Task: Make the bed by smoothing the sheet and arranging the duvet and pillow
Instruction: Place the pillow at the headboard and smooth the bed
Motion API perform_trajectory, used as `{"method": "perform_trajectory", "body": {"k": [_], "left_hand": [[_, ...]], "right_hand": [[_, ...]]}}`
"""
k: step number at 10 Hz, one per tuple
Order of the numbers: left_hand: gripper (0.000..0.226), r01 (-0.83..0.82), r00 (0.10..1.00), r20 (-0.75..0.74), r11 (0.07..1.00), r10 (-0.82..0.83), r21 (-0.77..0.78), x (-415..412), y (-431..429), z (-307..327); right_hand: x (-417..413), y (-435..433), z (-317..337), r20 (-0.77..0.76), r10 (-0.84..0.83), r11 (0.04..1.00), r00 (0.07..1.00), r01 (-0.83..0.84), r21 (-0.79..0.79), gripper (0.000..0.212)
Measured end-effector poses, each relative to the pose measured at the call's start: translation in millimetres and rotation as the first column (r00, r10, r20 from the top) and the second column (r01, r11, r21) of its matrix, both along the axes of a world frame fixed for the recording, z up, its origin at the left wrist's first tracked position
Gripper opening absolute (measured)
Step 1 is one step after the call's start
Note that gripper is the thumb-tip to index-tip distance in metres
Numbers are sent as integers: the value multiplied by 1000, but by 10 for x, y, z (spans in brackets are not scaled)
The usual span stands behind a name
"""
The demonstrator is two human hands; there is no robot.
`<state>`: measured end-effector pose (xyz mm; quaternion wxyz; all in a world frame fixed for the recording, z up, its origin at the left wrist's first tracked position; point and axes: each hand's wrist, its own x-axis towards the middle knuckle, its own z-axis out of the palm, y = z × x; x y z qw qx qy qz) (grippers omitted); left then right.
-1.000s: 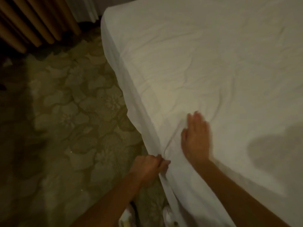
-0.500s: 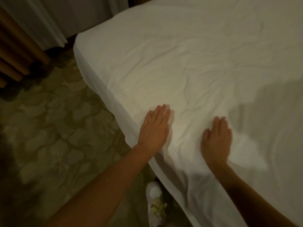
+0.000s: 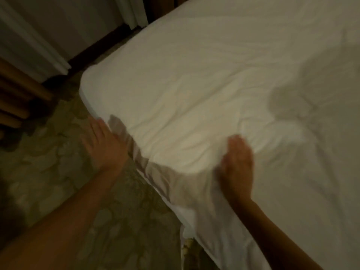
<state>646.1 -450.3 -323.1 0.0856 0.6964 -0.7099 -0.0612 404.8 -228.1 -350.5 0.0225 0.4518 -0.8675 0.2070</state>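
A white sheet point(image 3: 204, 78) covers the bed and fills the right and upper part of the view, with soft wrinkles across it. My left hand point(image 3: 104, 145) lies flat, fingers together, against the side edge of the mattress near its corner. My right hand point(image 3: 236, 166) rests palm down on top of the sheet close to the same edge, with creases fanning out from it. Neither hand holds cloth. The picture is blurred. No duvet or pillow is in view.
Patterned carpet point(image 3: 58, 182) lies left of the bed. Brown curtain folds point(image 3: 13, 98) hang at the far left, and a pale wall with a dark skirting point(image 3: 93, 49) runs behind the bed's corner. A shoe point(image 3: 188, 248) peeks out under the sheet's hanging edge.
One second ago my left hand pinched the sheet's edge; it then let go and lay flat on top. Now it has slid off onto the mattress side, and the view has shifted toward the corner.
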Motion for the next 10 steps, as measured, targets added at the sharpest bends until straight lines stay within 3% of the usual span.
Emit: {"method": "perform_trajectory", "body": {"k": [1, 2, 3, 4, 5, 6, 7, 8, 9, 10], "left_hand": [[54, 387, 917, -9, 894, -399, -225, -573, 16, 83], [50, 834, 550, 167, 528, -818, -161, -999, 399, -106], [52, 739, 669, -55, 671, -741, -61, -637, -35, -356], [49, 400, 906, -53, 891, -420, -213, 234, -1025, -685], [48, 174, 982, -24, 956, -185, -237, 700, -1858, -525], [50, 377, 921, 58, 844, -385, -381, 183, -2065, -266], [54, 770, 633, 135, 602, -762, -213, -431, -1995, -95], [54, 846, 532, 78, 532, -843, -31, -488, -2415, -178], [58, 603, 787, 110, 794, -608, 76, -186, -3084, -342], [65, 401, 914, -76, 859, -398, 318, -17, -3485, -350]], "right_hand": [[-285, -154, -19, 53, -430, 901, 901, 424, 92, 53], [28, -593, -4, 29, -374, 923, 927, 369, 106, 53], [306, -935, 3, 7, -283, 950, 959, 279, 142, 54], [409, -1210, 4, -5, -322, 927, 947, 316, 200, 59], [582, -1739, 12, 14, -389, 908, 921, 381, 173, 62], [979, -2454, 49, 13, -204, 973, 979, 201, 111, 60], [1408, -3059, 153, 8, 358, 929, 934, -357, 99, 50], [1284, -3070, 152, 70, 494, 869, 866, -494, -22, 45], [740, -2740, 110, 113, -65, 993, 991, 75, -88, 50], [379, -2822, 124, 80, -571, 818, 817, 558, 144, 66]]}}
